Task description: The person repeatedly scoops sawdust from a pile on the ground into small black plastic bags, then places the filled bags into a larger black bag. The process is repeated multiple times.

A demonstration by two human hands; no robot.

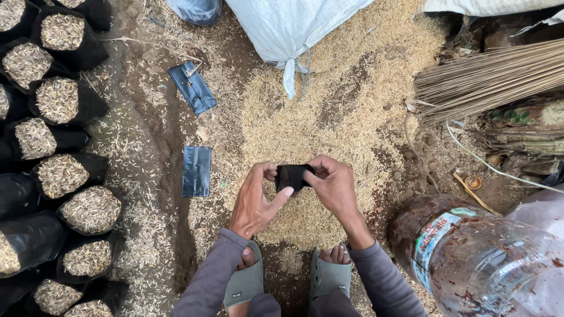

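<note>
Soft, even daylight here, no hard shadows anywhere, just a faint dark patch under the hands. Around the husk pile (329, 117) everything's sharp. The plastic jug (470, 258) right of it is close, slightly soft and stretched (wide-angle lens), with mild glare.
</note>
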